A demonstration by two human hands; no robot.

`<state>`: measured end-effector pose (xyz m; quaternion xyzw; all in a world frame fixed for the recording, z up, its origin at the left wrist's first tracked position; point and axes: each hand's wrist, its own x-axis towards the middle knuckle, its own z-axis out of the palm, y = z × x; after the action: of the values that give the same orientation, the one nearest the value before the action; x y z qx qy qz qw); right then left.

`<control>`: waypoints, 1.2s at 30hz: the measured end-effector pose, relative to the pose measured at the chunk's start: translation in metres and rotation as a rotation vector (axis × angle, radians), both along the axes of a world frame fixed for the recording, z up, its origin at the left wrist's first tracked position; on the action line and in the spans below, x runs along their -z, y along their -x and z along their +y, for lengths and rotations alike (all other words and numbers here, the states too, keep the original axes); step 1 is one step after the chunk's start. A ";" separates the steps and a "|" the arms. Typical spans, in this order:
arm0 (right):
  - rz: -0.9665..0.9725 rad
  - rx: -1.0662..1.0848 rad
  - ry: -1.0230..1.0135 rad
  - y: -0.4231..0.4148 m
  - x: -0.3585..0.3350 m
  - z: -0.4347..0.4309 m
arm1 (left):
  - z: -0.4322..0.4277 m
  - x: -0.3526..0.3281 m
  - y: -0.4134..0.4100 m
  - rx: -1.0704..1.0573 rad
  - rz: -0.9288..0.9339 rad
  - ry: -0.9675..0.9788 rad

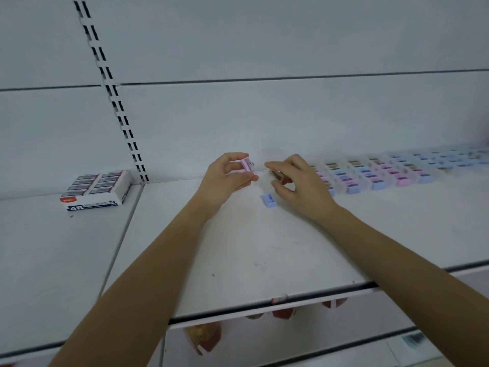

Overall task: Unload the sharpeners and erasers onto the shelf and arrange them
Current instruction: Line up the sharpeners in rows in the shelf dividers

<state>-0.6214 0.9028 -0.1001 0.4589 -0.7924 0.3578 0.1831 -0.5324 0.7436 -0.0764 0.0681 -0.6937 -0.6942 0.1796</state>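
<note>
My left hand (227, 178) holds a pink sharpener (247, 165) between thumb and fingers, raised just above the white shelf (238, 247). Close to its right, my right hand (299, 181) pinches a small clear-and-brown sharpener (276, 175). A blue sharpener (269, 200) lies loose on the shelf below and between both hands. To the right, rows of pink and blue sharpeners (375, 173) are lined up along the back of the shelf; my right hand hides the near end of the rows.
An open white box of erasers (96, 190) marked 4B sits at the back of the left shelf panel. A slotted upright (116, 99) runs up the back wall. Red packets (283, 312) hang under the shelf's front edge.
</note>
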 end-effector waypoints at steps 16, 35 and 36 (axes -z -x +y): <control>-0.363 -0.025 0.151 0.029 -0.037 0.163 | 0.150 -0.037 0.060 -0.121 0.200 0.529; -0.612 0.275 0.170 0.148 -0.018 0.400 | 0.366 -0.021 0.210 0.067 0.206 0.671; -0.588 0.286 0.149 0.156 -0.018 0.404 | 0.369 -0.021 0.220 0.071 0.206 0.681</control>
<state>-0.7769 1.3072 -0.0817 0.2056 -0.8392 0.5026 0.0281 -0.7529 1.1123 -0.0553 -0.0904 -0.8655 -0.4321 0.2367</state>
